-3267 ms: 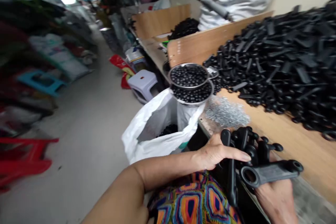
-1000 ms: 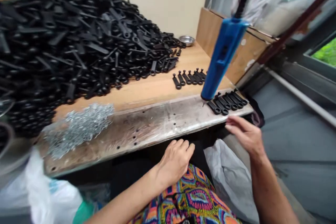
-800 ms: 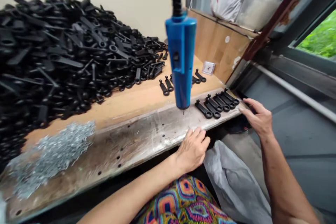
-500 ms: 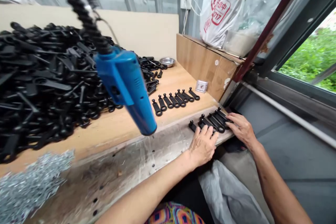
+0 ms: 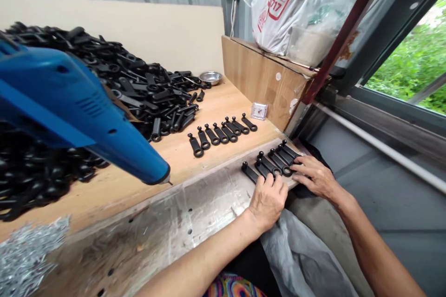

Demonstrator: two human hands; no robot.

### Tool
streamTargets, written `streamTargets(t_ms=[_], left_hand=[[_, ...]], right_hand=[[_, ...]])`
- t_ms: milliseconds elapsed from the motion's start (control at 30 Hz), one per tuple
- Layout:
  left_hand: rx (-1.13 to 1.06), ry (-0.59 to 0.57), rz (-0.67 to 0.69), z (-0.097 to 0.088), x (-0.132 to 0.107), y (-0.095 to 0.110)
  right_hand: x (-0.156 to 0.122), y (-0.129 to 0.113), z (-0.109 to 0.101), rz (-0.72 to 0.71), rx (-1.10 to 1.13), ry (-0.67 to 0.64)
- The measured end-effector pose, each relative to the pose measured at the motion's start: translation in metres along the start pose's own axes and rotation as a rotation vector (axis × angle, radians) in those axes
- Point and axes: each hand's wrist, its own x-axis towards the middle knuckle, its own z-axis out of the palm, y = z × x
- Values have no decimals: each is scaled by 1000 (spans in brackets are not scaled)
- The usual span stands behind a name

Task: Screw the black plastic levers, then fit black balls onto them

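A row of several black plastic levers [image 5: 270, 163] lies on the metal strip [image 5: 174, 232] at the bench's front right edge. My left hand [image 5: 267, 200] rests on the near ends of the levers, fingers laid flat and slightly bent. From the right, my right hand [image 5: 313, 177] reaches in with its fingers stretched over the same levers. Neither hand has lifted a lever. A second row of black levers [image 5: 223, 132] lies just behind on the wooden top.
A blue power screwdriver [image 5: 80, 111] hangs low at the left, tip over the bench. Behind it is a big pile of black levers [image 5: 114, 79]; loose screws [image 5: 24, 253] lie at front left. A metal bowl [image 5: 211, 76], wooden box [image 5: 261, 74] and white bag [image 5: 306, 260] are nearby.
My view turned from the aisle to the bench's right end. Both hands came up from my lap onto the front row of levers. The hanging screwdriver swung left.
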Motion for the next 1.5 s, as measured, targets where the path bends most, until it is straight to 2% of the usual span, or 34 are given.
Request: streamTargets(t_ms=[200, 533, 733, 967, 1133, 1300, 1500], left_hand=[[37, 28, -105, 3, 8, 12], [124, 43, -163, 3, 7, 18], [93, -41, -190, -2, 16, 21], [49, -86, -160, -8, 18, 19], [-17, -151, -164, -10, 22, 18], [-84, -137, -144, -8, 22, 15], [-109, -122, -171, -9, 21, 16]], right_hand=[[0, 6, 2, 6, 87, -43], [4, 10, 2, -83, 79, -58], [7, 12, 3, -91, 80, -96], [4, 14, 5, -58, 93, -100], [7, 10, 1, -31, 22, -209], [14, 2, -6, -3, -64, -301], [15, -1, -4, -8, -93, -303]])
